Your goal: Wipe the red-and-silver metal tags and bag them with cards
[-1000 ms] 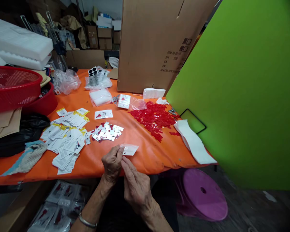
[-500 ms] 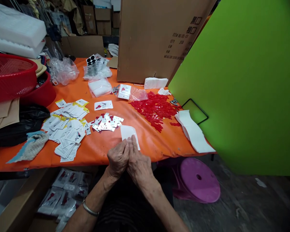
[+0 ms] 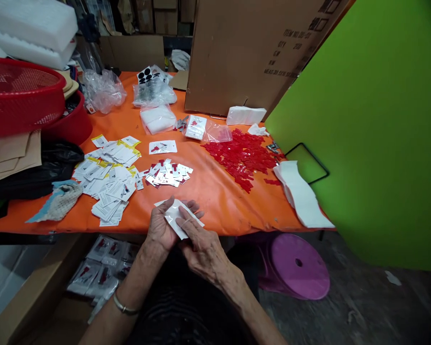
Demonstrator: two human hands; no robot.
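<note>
A small white packet (image 3: pixel 173 219) with a glossy, plastic-like surface lies across my left hand (image 3: pixel 161 229), whose thumb and fingers hold it from the left and from beneath. My right hand (image 3: pixel 205 247) grips its right side, the fingers lying on top. Beyond my hands is a heap of small white and red cards or tags (image 3: pixel 168 173). One bagged card with a red and dark picture (image 3: pixel 163 147) lies behind that heap. To the left spreads a pile of white printed cards with yellow edges (image 3: pixel 111 179).
Flat red pieces (image 3: pixel 242 158) are heaped on the orange table cover (image 3: pixel 215 211). White sheets (image 3: pixel 301 196) lie at the right edge, beside a green panel (image 3: pixel 373 143). A large carton (image 3: pixel 251 57) stands behind. Below are a purple stool (image 3: pixel 298 273) and several bagged sets (image 3: pixel 96 268).
My hands were close together over the packet's near edge. My left hand has shifted left and opened beneath the packet, which is now tilted with my right fingers on it. The view has shifted slightly.
</note>
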